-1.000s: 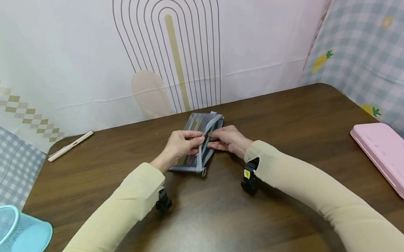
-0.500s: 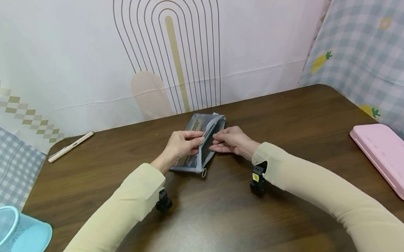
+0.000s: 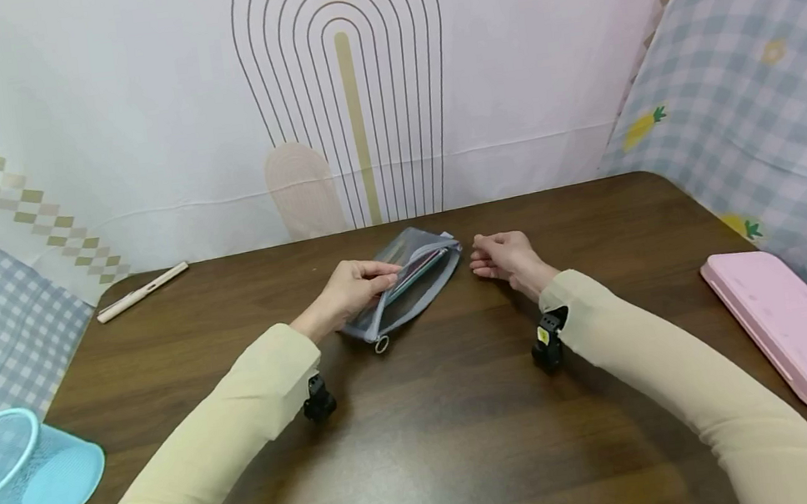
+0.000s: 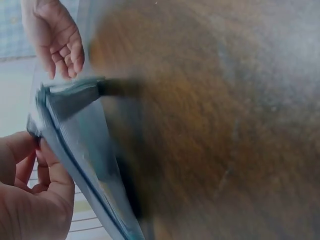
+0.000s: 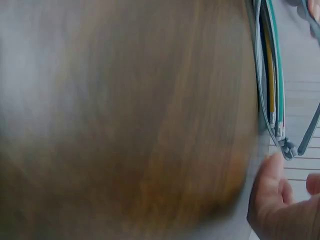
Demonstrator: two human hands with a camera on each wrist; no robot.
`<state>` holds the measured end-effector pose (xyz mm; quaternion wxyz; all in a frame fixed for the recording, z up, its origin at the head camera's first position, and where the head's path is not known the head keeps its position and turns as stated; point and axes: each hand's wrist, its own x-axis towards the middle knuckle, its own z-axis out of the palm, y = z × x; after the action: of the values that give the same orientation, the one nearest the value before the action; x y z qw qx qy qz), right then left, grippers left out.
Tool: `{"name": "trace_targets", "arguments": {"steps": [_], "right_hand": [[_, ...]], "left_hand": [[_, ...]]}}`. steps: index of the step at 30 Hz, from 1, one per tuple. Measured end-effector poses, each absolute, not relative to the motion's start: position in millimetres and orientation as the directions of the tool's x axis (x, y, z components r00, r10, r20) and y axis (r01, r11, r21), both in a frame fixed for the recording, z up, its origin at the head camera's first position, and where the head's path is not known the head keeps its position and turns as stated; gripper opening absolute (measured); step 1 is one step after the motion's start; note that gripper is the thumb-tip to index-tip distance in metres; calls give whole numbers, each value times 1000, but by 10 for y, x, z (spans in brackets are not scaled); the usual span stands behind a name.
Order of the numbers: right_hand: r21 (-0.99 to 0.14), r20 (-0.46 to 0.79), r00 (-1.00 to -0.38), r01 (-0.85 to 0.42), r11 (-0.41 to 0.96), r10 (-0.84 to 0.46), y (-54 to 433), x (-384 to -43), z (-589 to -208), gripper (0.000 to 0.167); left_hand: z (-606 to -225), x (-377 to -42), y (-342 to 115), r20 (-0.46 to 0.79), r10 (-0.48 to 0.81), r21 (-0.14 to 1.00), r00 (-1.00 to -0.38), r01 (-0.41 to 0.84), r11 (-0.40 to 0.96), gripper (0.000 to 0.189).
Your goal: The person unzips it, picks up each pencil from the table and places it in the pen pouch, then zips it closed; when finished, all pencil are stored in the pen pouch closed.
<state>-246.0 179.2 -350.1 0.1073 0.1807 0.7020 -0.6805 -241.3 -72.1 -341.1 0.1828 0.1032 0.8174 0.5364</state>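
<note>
A grey see-through zip pencil case (image 3: pixel 410 241) lies near the back of the table, its mouth spread open. Pencils (image 5: pixel 271 75), one yellow and one green among them, show inside it in the right wrist view. My left hand (image 3: pixel 347 288) pinches one edge of the mouth between thumb and fingers. The zip's ring pull (image 3: pixel 382 344) hangs at the near end. Just right of the case, my right hand (image 3: pixel 514 259) is apart from it, its fingers loosely curled with nothing visible in them.
A pale pen (image 3: pixel 140 294) lies at the back left. Toward the left edge is a light blue mesh pen holder (image 3: pixel 61 479). A pink flat case (image 3: pixel 797 321) lies on the right. Patterned cloth (image 3: pixel 516 61) hangs behind the table.
My right hand has drawn away from the case to the right. The case's mouth has widened, and its pencils show more. My left hand keeps its pinch, shifted slightly left.
</note>
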Motion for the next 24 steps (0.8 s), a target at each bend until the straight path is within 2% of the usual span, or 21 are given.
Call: {"name": "trace_targets", "arguments": {"steps": [4, 11, 13, 17, 20, 24], "right_hand": [[-887, -461, -887, 461, -15, 30, 1803, -2473, -3460, 39], [-822, -553, -832, 554, -129, -46, 1798, -2504, -3466, 11], [-805, -565, -823, 566, -178, -58, 1794, -2503, -3476, 8], [-789, -572, -818, 568, -231, -61, 1787, -2478, -3487, 26], [-787, -568, -821, 563, -251, -61, 1797, -2446, -3484, 41], [-781, -566, -823, 553, -290, -46, 1842, -2394, -3479, 46]], "left_hand": [[-3395, -2444, -751, -130, 405, 890, -905, 74, 450, 27], [-3350, -2472, -838, -60, 497, 782, -865, 269, 562, 23], [-3358, -2476, -859, -62, 521, 735, -851, 314, 601, 21], [-3378, -2467, -898, -55, 547, 692, -835, 363, 624, 20], [-3404, -2454, -978, -25, 518, 683, -855, 363, 633, 21], [-3460, -2418, -1167, -56, 363, 771, -930, 191, 608, 27]]}}
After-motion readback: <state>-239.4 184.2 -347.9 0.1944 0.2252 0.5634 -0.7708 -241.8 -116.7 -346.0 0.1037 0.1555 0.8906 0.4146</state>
